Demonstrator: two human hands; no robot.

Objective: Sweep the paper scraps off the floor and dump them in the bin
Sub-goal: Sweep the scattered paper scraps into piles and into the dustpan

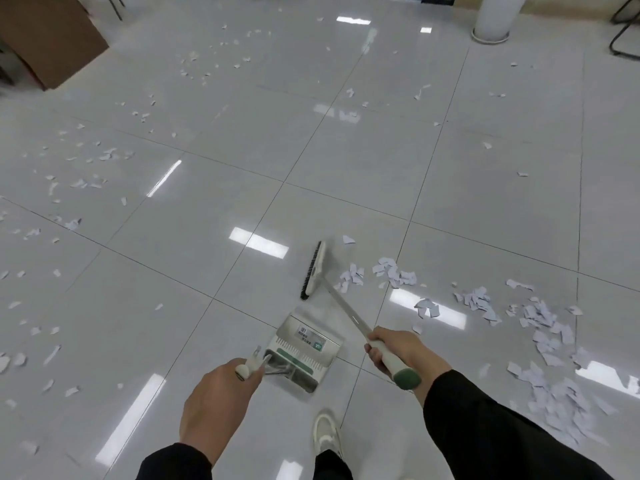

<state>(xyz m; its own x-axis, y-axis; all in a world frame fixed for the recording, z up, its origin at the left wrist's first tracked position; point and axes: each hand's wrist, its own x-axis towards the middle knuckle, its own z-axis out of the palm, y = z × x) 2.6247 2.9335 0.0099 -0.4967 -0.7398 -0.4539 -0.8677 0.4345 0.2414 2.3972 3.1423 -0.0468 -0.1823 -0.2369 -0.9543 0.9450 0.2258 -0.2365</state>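
Note:
My right hand grips the white handle of a broom; its black-bristled head rests on the tiles ahead of me. My left hand holds the upright handle of a metal dustpan, which sits on the floor between my hands with a label and a green strip on it. White paper scraps lie heaped to the right of the broom, a small cluster of scraps sits just right of the broom head, and more scraps are scattered at the left and far side. No bin is in view.
A brown cardboard box stands at the far left. A white round column base is at the far right, with black chair legs beside it. My shoe is on the tile just behind the dustpan.

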